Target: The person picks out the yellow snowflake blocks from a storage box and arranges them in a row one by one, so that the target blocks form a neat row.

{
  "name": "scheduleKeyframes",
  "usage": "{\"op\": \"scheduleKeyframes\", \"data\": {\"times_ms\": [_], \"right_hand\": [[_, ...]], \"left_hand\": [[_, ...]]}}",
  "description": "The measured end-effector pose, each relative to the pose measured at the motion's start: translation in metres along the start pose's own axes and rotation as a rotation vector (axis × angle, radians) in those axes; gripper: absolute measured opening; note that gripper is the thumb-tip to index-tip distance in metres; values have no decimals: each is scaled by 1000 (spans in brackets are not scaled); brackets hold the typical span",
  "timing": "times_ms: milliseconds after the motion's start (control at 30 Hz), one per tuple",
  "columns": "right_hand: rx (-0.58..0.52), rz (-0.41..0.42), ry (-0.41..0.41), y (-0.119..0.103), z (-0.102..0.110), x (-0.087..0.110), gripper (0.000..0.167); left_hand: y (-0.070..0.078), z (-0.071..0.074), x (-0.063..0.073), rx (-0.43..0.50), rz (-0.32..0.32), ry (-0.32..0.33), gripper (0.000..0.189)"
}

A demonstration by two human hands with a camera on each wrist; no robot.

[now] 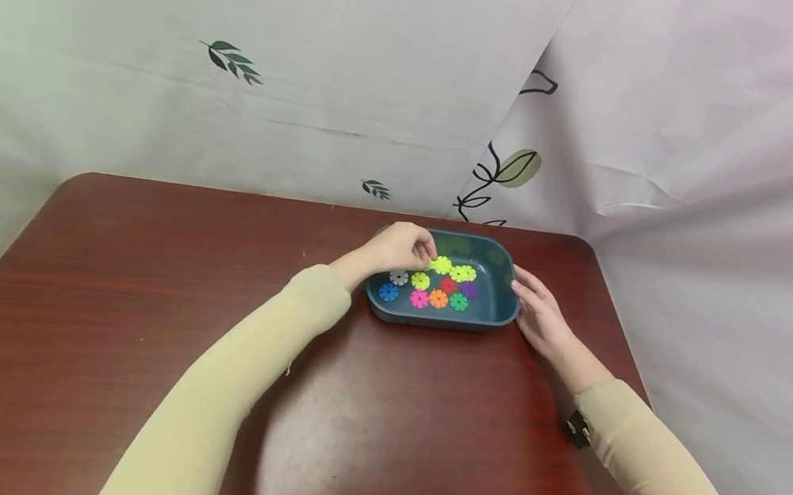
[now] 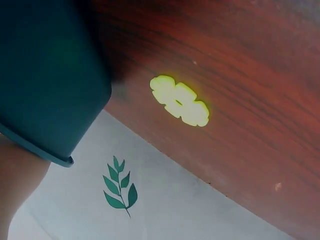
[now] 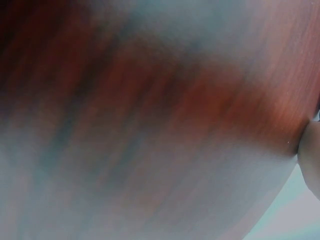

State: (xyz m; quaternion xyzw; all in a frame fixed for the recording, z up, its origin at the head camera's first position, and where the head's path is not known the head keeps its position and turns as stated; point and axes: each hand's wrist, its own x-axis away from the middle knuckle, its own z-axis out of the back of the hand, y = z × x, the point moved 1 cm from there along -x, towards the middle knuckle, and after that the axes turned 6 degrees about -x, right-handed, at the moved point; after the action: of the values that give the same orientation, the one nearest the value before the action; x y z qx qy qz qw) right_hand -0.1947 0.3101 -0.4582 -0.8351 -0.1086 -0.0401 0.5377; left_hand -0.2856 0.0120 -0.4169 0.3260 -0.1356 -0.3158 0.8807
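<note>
A dark teal plastic basin [image 1: 483, 319] stands on the table with several colourful snowflake discs lying flat on its floor. My left hand [image 1: 400, 248] reaches over its left side, fingers bent down, thumb and index pinching at a yellow disc [image 1: 431, 265]. More yellow discs [image 1: 463, 273] lie just right of the fingertips. Nearer the front are a blue disc [image 1: 388, 292], a pink disc [image 1: 419, 298], an orange disc [image 1: 438, 298] and a green disc [image 1: 459, 301]. At the right end, my right hand [image 1: 541, 313] holds the basin's rim and outer wall.
The left wrist view shows another yellow disc [image 2: 180, 101] on the tabletop outside the basin. The reddish-brown wooden table [image 1: 171, 281] ends at a pale cloth backdrop [image 1: 296, 102] with leaf prints. A second cloth [image 1: 713, 230] hangs along the right edge.
</note>
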Motion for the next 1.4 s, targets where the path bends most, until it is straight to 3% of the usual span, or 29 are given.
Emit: {"op": "scheduleKeyframes", "data": {"times_ms": [167, 333, 500, 767, 1033, 1400], "right_hand": [[-3, -1, 6, 0, 0, 1, 36], [-28, 4, 8, 0, 0, 3, 39], [-14, 0, 21, 0, 1, 3, 38], [-6, -22, 36, 1, 2, 4, 34], [-6, -25, 33, 2, 2, 5, 34], [8, -23, 32, 0, 1, 4, 32]], "left_hand": [[0, -3, -4, -15, -27, -79, 16], [1, -6, -6, -42, -14, -153, 20], [1, -7, -10, -22, 27, -174, 23], [4, -13, -12, -94, 47, -234, 25], [3, -15, -11, -128, 28, -260, 20], [1, -20, -14, -124, -16, -231, 15]]}}
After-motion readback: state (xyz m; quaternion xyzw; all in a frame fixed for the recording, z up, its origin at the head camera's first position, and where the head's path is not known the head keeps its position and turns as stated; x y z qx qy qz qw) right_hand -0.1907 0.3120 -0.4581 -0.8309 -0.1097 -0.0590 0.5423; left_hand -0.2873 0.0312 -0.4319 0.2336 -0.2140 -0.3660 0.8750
